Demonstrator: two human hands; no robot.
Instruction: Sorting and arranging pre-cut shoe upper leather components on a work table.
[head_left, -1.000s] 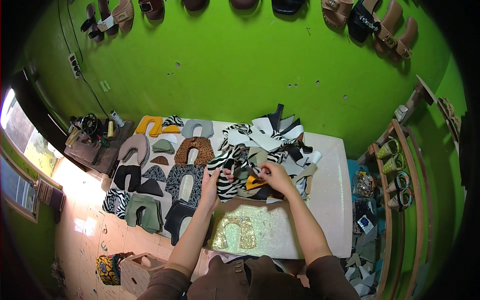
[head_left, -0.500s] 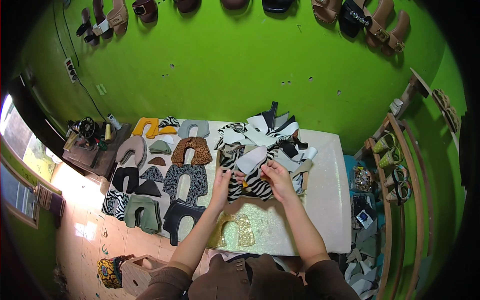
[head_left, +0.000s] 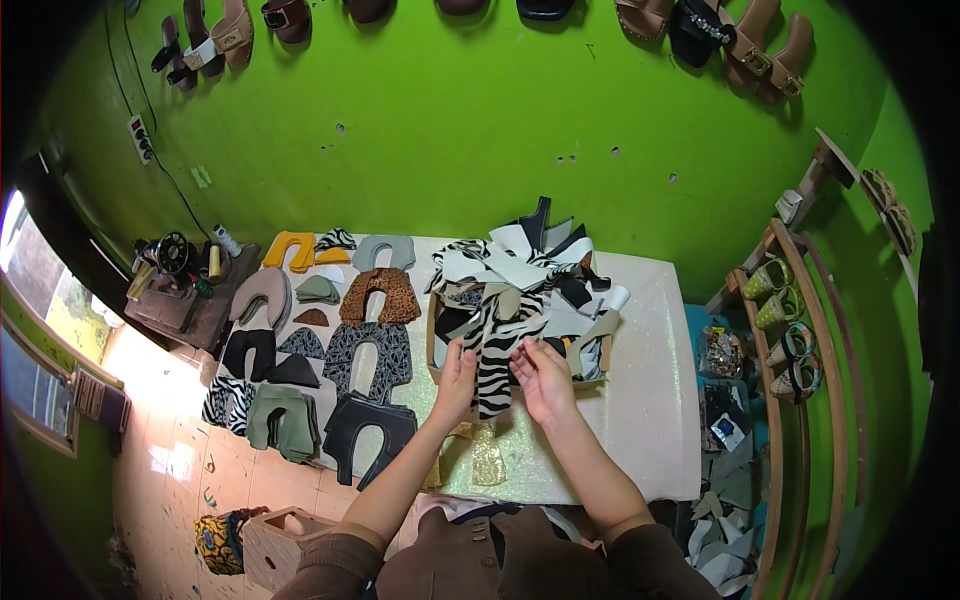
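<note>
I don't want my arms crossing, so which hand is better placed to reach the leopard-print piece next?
Left, I'd say: your left hand is nearer the leopard-print piece, which lies to its left, while your right hand is beyond the zebra-striped strip.

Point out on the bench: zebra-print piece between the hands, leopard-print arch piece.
Zebra-print piece (head_left: 496, 358): head view, middle of its striped face.
Leopard-print arch piece (head_left: 382, 280): head view, top of its curved band.

We are losing part of the gold piece behind our left forearm and part of the box behind our right hand; the top edge is cropping a black shoe.
</note>
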